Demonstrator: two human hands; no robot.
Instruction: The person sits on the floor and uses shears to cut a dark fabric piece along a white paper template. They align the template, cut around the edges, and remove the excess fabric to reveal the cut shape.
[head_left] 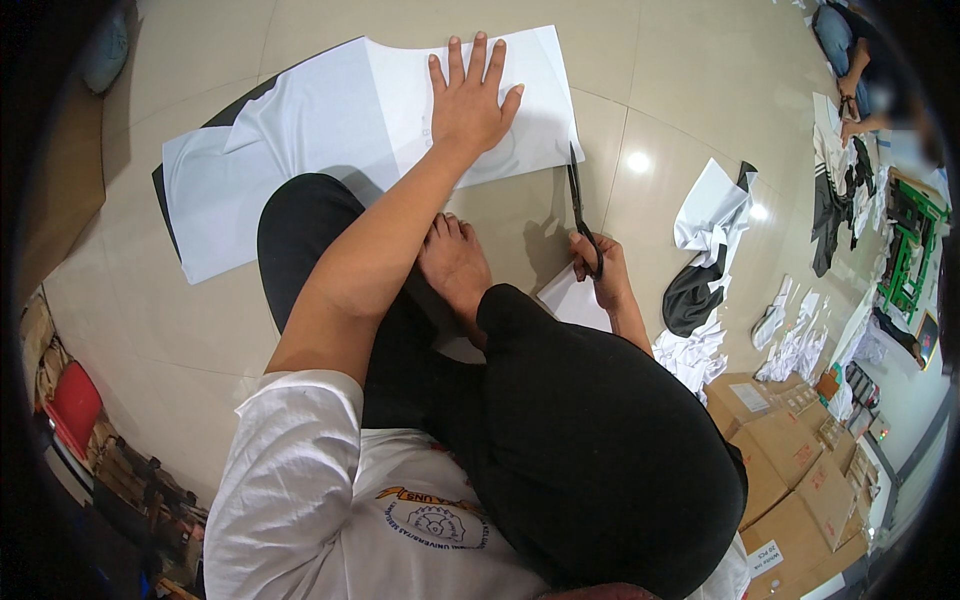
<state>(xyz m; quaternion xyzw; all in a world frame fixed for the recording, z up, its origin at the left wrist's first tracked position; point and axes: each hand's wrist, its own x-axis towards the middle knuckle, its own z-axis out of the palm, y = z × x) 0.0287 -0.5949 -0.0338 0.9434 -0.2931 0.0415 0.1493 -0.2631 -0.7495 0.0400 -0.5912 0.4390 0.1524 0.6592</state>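
Note:
My left hand (472,112) lies flat with fingers spread on a stiff white sheet (542,85), perhaps a paper pattern. The sheet rests over the right end of a white fabric piece (290,135) on the floor, with black fabric (240,107) showing along its far edge. My right hand (608,275) grips black scissors (577,200) by the handles. Their blades point away from me, tips at the sheet's lower right corner. Whether the blades are apart is hard to make out. A white scrap (578,300) lies beneath my right hand.
My bare foot (455,265) and bent knees are close below the fabric. Bundled white and black cloth (710,235) lies at right, with white scraps (690,355) nearer. Cardboard boxes (795,500) stand lower right. Another person (850,70) sits at the far right. The floor is glossy tile.

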